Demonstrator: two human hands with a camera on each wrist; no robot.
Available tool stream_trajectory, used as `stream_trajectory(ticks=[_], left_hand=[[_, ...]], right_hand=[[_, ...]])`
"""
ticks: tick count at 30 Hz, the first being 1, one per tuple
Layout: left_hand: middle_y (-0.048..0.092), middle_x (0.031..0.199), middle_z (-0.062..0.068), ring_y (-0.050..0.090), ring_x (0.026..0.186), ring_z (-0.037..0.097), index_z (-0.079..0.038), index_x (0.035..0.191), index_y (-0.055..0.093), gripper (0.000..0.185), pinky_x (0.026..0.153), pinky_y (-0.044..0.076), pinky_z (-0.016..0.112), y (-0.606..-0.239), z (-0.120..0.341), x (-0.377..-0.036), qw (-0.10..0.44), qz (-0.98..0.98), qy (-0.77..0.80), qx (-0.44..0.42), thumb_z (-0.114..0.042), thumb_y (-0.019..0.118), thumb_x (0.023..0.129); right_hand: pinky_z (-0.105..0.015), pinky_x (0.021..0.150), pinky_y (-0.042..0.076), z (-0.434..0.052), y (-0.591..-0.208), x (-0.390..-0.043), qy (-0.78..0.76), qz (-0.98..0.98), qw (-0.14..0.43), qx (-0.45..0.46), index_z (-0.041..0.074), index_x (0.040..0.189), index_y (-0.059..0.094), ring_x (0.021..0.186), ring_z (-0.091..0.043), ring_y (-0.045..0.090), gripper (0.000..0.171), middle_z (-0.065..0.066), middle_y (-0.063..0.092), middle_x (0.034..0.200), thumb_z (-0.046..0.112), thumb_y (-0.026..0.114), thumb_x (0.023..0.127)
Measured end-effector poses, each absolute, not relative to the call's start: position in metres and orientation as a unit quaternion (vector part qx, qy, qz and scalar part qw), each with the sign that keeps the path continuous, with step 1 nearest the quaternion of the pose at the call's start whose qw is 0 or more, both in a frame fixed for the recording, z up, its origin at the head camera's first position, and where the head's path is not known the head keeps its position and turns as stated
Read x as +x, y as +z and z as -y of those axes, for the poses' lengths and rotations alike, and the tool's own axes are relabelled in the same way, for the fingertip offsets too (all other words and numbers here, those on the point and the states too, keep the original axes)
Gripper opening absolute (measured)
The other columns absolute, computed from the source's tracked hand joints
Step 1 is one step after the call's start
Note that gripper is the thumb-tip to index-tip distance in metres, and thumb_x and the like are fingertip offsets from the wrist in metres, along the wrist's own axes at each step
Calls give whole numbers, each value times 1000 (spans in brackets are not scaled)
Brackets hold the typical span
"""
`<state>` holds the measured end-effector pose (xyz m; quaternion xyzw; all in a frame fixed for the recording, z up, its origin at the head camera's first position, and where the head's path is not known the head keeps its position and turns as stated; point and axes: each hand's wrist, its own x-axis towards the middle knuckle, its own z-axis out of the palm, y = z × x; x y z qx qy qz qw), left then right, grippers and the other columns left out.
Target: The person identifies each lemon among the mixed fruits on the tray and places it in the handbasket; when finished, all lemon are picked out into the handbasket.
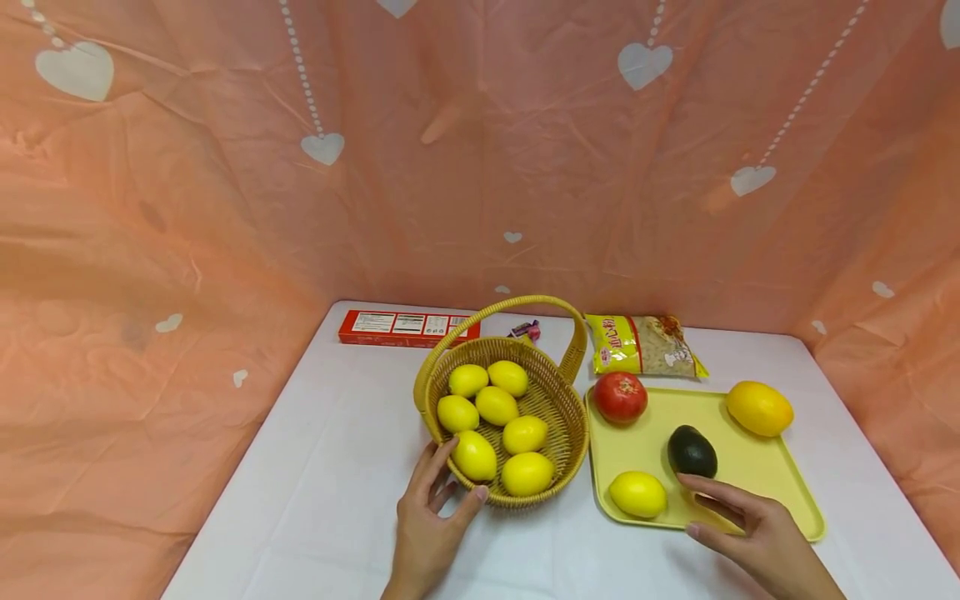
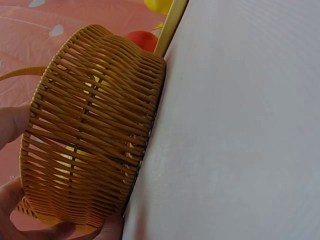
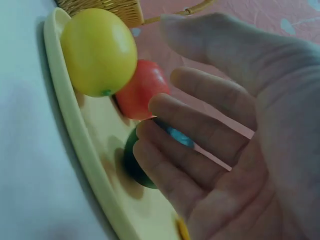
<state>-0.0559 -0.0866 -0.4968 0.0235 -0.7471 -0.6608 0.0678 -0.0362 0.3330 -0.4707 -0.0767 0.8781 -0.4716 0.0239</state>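
A wicker basket [image 1: 566, 412] with a tall handle holds several lemons [image 1: 497, 406]. My left hand [image 1: 435, 521] grips its near left side, fingers and thumb spread around the wall and rim; in the left wrist view the woven side [image 2: 95, 135] fills the space beside the fingertips. On the yellow tray [image 1: 765, 492] lie a single lemon [image 1: 637, 494], a dark avocado [image 1: 692, 452], a red round fruit [image 1: 620, 397] and a large yellow-orange fruit [image 1: 759, 408]. Over the tray's near edge hovers my right hand [image 1: 750, 529], fingers extended, holding nothing, close to the lemon and avocado.
Behind the basket are a long red box [image 1: 405, 327] and a small purple-and-pink wrapped item [image 1: 527, 330]. A yellow food packet [image 1: 643, 345] lies behind the tray. A pink curtain with hearts [image 1: 480, 167] closes off the white table's back and sides.
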Motion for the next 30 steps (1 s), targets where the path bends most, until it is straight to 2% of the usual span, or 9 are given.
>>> stream_trajectory(ticks=[4,10,15,21,26,28,30], left_hand=[[30,176,26,49,154,44,-21,158,60,74,115,57,39,-496,86,-56,64,745,-663,26,-18,92,92],[30,176,26,49,154,44,-21,158,59,74,115,57,40,-495,86,-56,61,745,-664,27,-19,92,92],[30,176,26,48,154,45,-21,158,60,74,115,57,40,-496,86,-55,61,744,-665,31,-19,92,92],[29,177,26,47,155,45,-22,158,60,74,115,57,40,-496,86,-55,58,743,-666,34,-20,92,92],[29,176,26,48,154,45,-21,158,59,73,115,57,40,-496,86,-55,60,747,-662,31,-19,91,93],[30,176,26,48,154,45,-21,158,59,73,115,58,40,-496,86,-56,60,747,-661,30,-19,91,93],[30,176,26,49,154,45,-21,158,60,73,114,58,39,-496,86,-56,61,746,-662,28,-19,91,93]], right_hand=[[-5,98,55,-323,-473,-43,-486,-869,19,-95,4,144,70,123,8,68,52,7,74,142,9,86,95],[-5,101,53,-310,-480,-55,-508,-851,-3,-135,0,142,70,126,13,62,50,8,75,140,2,85,94],[-4,101,52,-299,-486,-62,-504,-850,-23,-154,2,136,75,125,15,61,45,10,77,135,1,86,92],[-5,98,55,-294,-488,-64,-523,-841,4,-136,1,136,74,124,16,59,47,12,75,135,2,87,91],[-8,96,57,-293,-486,-64,-527,-843,41,-103,3,139,73,121,14,62,51,2,75,136,6,90,90],[-9,96,58,-292,-484,-63,-519,-848,35,-105,3,138,73,120,12,63,52,0,75,135,7,90,90],[-9,95,59,-292,-481,-62,-517,-848,19,-115,3,138,73,118,11,66,51,5,76,134,5,90,90]])
